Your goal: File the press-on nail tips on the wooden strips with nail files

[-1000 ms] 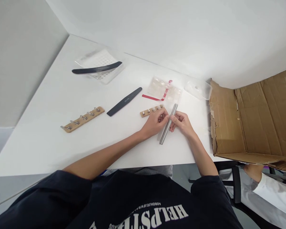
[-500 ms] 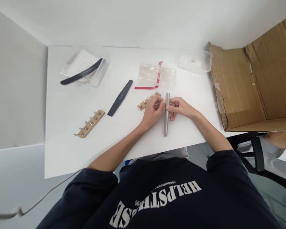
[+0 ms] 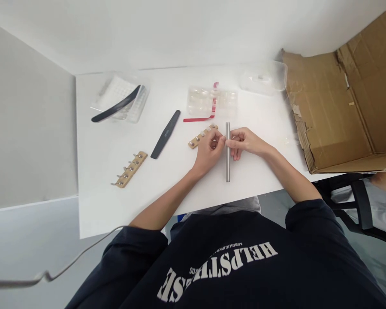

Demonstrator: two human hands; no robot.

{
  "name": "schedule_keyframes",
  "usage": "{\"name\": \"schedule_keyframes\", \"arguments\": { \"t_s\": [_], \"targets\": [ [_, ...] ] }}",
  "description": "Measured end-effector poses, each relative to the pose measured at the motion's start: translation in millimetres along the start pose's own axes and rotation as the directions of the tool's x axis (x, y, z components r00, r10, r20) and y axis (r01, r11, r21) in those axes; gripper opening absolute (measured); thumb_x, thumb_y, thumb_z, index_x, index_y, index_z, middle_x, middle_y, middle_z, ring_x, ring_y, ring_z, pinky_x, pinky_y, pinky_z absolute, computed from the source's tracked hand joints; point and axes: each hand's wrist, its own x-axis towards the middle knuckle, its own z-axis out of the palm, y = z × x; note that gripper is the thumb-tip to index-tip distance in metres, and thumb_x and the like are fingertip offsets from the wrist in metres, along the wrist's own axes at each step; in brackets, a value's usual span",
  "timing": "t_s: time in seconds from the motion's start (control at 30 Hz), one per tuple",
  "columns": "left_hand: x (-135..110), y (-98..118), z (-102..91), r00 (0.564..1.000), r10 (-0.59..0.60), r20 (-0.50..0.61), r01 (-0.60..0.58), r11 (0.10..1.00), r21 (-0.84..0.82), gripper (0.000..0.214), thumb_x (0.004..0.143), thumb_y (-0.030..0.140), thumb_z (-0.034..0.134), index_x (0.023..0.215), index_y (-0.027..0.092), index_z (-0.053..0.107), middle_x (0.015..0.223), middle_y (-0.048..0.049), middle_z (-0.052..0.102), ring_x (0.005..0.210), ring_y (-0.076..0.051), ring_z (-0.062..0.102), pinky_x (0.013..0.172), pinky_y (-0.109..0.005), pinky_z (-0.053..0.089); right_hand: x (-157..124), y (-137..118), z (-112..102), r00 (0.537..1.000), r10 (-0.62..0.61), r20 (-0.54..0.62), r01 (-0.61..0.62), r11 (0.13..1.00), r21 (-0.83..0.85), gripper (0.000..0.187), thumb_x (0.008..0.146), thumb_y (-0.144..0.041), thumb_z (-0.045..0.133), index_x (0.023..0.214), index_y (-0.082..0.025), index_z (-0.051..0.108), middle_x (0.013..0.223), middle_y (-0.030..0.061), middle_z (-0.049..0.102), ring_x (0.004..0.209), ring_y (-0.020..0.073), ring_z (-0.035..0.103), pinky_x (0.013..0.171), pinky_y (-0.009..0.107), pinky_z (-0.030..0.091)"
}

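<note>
Between my hands a narrow grey nail file [image 3: 228, 165] stands edge-on, its long side running toward me, with a pale line along its edge. My right hand [image 3: 244, 142] pinches it from the right, thumb on the near face and fingers curled behind. From the left, my left hand [image 3: 209, 150] has thumb and forefinger pinched together against it. Partly hidden behind my left hand lies a wooden strip [image 3: 197, 138] bearing several small metal pieces. Farther left, a dark nail file [image 3: 165, 135] lies flat.
Another wooden strip with metal pieces [image 3: 131, 169] lies at left. Behind it, a dark curved file [image 3: 117, 105] rests on clear plastic packs [image 3: 137, 109]. A clear case [image 3: 196, 103] with red tape [image 3: 197, 119], a clear tub [image 3: 278, 77] and a cardboard box [image 3: 328, 116] are beyond.
The nail file has turned slightly so that its edge looks thinner. Both hands keep their pinch on it. The whole view has shifted a little.
</note>
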Motion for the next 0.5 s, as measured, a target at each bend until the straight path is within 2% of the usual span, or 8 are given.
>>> {"name": "schedule_keyframes", "arguments": {
  "t_s": [0.07,0.17,0.3,0.43,0.5],
  "targets": [
    [0.1,0.3,-0.2,1.000,-0.005,-0.012,0.005,1.000,-0.005,0.031,0.102,0.037,0.063,0.079,0.021,0.048,0.075,0.0020,0.050,0.062,-0.010,0.044,0.052,-0.024,0.039,0.1,0.0,0.4,1.000,0.007,0.005,-0.007,1.000,-0.010,0.057,0.071,-0.065,0.092,0.080,-0.016,0.064,0.066,0.0044,0.077,0.052,0.0162,0.073,0.050,0.024,0.064],
    [0.5,0.7,-0.6,1.000,-0.015,-0.015,0.015,1.000,0.001,0.035,0.102,0.041,0.064,0.079,0.021,0.048,0.074,0.0020,0.050,0.061,-0.010,0.043,0.052,-0.024,0.039,1.1,0.7,2.2,0.998,-0.013,-0.066,0.013,1.000,0.004,0.058,0.072,-0.068,0.090,0.081,-0.016,0.064,0.066,0.0036,0.076,0.057,0.0177,0.076,0.053,0.025,0.066],
    [1.0,0.6,-1.0,0.999,-0.024,-0.027,0.023,1.000,-0.002,0.039,0.101,0.046,0.065,0.078,0.021,0.047,0.075,0.0015,0.050,0.063,-0.011,0.044,0.052,-0.024,0.040,2.8,2.0,5.0,0.999,0.037,0.002,-0.037,0.999,-0.010,0.061,0.069,-0.067,0.092,0.085,-0.016,0.065,0.067,0.0036,0.076,0.060,0.0182,0.077,0.054,0.025,0.067],
    [1.1,0.6,-1.0,0.999,-0.029,-0.035,0.028,1.000,-0.006,0.040,0.101,0.050,0.064,0.078,0.021,0.047,0.075,0.0009,0.049,0.064,-0.011,0.045,0.053,-0.025,0.040,3.9,2.9,5.0,0.999,-0.003,-0.053,0.004,1.000,0.010,0.060,0.071,-0.068,0.090,0.085,-0.016,0.065,0.067,0.0026,0.075,0.060,0.0175,0.077,0.055,0.025,0.067],
    [1.1,0.7,-1.2,0.999,-0.025,-0.021,0.025,1.000,-0.009,0.041,0.100,0.050,0.065,0.078,0.021,0.047,0.075,0.0010,0.049,0.063,-0.011,0.044,0.053,-0.025,0.040,3.9,3.0,3.9,0.999,-0.002,-0.043,0.002,1.000,0.011,0.059,0.072,-0.068,0.090,0.086,-0.016,0.066,0.067,0.0027,0.076,0.058,0.0164,0.076,0.054,0.024,0.066]
  ]
}}
